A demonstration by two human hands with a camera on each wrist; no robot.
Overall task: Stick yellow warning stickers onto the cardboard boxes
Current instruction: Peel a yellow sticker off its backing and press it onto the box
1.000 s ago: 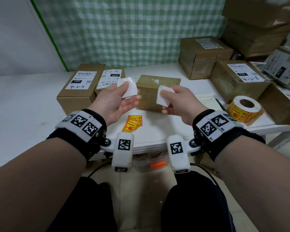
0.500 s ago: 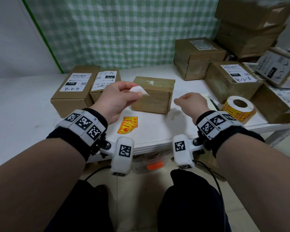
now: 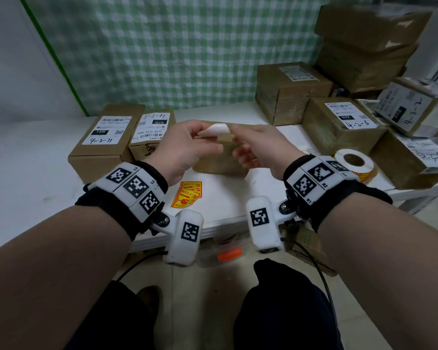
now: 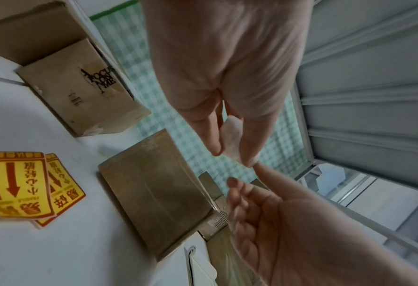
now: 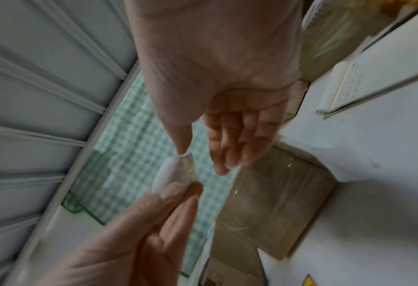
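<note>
My left hand (image 3: 208,131) pinches a small curled white piece of paper (image 3: 216,128) between thumb and fingers, in the air over a plain cardboard box (image 3: 218,162). My right hand (image 3: 238,133) is close beside it; its thumb tip touches the paper's free end and its other fingers hang loose. In the left wrist view the paper (image 4: 231,139) sits in the left hand (image 4: 232,156) above the box (image 4: 154,193). The right wrist view shows the right hand (image 5: 203,158) apart from the paper (image 5: 165,174) except at the thumb. Two yellow warning stickers (image 3: 186,194) lie on the table before the box.
A roll of yellow stickers (image 3: 354,162) stands at the right. Two labelled boxes (image 3: 104,140) sit at the left, and several more boxes (image 3: 339,122) are piled at the back right. The white table's front edge (image 3: 213,228) is just beyond my wrists.
One second ago each hand held a white piece. The right hand then drew away as a fist. Now it has come back and touches the paper that the left hand pinches.
</note>
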